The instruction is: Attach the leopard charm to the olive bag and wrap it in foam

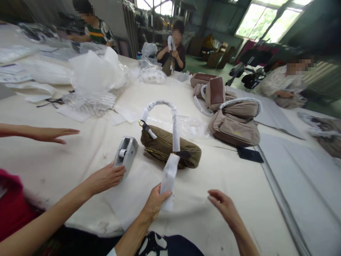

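Observation:
An olive-brown fabric handbag (pixel 170 142) lies on the table in front of me, its arched handle (pixel 174 121) wrapped in white paper. My left hand (pixel 153 202) is closed on a strip of white wrapping paper (pixel 169 174) that hangs from the near end of the handle; whether a strap is inside is hidden. To the right, my right hand (pixel 225 206) hovers over the table with bent fingers, thumb apart, and nothing visible in it. A grey tape dispenser (pixel 130 153) stands left of the bag, touched by a co-worker's hand (pixel 109 176).
The co-worker's other hand (pixel 53 134) reaches in from the left. Beige bags (pixel 234 124) with wrapped handles and a black phone (pixel 250 155) lie to the right. Plastic and paper wrapping (pixel 93 78) is heaped at the back left. Several people sit around the table.

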### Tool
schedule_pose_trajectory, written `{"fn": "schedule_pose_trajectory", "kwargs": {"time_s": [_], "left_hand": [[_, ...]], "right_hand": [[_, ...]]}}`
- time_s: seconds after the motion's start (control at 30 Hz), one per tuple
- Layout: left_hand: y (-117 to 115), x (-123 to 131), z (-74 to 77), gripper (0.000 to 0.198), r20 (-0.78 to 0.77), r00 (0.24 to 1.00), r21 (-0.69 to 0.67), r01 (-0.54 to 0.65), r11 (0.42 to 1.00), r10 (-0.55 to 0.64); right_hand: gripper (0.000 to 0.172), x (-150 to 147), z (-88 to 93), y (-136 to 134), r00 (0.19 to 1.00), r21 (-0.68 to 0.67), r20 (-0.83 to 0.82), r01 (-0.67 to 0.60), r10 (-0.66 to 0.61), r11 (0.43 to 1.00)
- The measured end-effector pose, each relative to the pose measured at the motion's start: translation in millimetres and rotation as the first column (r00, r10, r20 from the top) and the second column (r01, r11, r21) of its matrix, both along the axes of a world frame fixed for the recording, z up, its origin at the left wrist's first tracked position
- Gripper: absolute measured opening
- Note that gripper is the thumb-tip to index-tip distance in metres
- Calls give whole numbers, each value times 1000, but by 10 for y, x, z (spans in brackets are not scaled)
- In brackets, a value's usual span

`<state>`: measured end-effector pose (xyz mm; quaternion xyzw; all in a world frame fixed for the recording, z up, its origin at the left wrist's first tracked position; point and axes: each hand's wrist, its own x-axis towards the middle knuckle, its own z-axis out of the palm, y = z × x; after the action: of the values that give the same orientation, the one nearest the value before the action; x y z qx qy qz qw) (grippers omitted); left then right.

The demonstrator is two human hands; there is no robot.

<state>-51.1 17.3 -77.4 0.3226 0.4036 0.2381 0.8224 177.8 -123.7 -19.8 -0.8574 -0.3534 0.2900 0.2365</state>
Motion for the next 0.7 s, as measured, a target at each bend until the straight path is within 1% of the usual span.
{"fn": "schedule_pose_trajectory", "kwargs": {"time_s": [0.07,0.1,0.13,0.17,0.2,0.23,0.3,0.37,0.4,0.43,0.47,0.53,0.57,0.63,0.7], "left_hand": [[-1,-1,21,43,-37,999,-17,-3,1000,2],[-1,-1,28,43,-53,999,-23,0,1000,-1],[0,-2,34,44,-65,998,-26,3,1000,-5],[2,-3,41,44,-73,997,-28,8,1000,-10],[3,-5,50,44,-81,997,-30,12,999,-14],[5,-7,60,44,-89,996,-31,14,999,-17],[8,-10,81,46,-115,993,-34,14,999,-18],[9,-9,99,47,-140,990,-40,9,999,-15],[6,-6,105,48,-147,989,-44,6,999,-12],[2,0,110,48,-151,989,-49,1,999,-8],[-5,6,113,48,-151,989,-54,-3,999,-5],[-22,21,120,47,-153,988,-65,-9,998,-1],[-30,28,123,47,-155,988,-70,-12,997,1],[-42,41,127,48,-160,987,-78,-21,997,8],[-45,52,125,48,-167,986,-83,-31,996,17]], "right_hand": [[21,138,-405,-194,997,-166,63,58,-48,984],[21,187,-561,-271,991,-231,102,105,-84,967],[22,233,-675,-337,983,-283,140,151,-115,947],[26,283,-743,-394,974,-325,176,194,-142,926],[34,340,-771,-447,965,-355,205,229,-163,906],[43,405,-766,-501,957,-375,228,257,-181,891],[60,551,-690,-622,941,-382,262,305,-214,872],[69,690,-586,-753,923,-349,289,350,-255,869],[70,746,-538,-814,915,-318,295,366,-276,874],[67,789,-497,-867,912,-280,288,373,-293,885],[59,817,-467,-909,914,-235,265,370,-307,899],[37,828,-439,-958,931,-132,175,345,-321,929],[31,815,-440,-967,938,-78,115,336,-326,939],[31,762,-466,-966,937,20,-13,348,-348,937],[37,698,-505,-958,914,98,-135,396,-382,913]]}}
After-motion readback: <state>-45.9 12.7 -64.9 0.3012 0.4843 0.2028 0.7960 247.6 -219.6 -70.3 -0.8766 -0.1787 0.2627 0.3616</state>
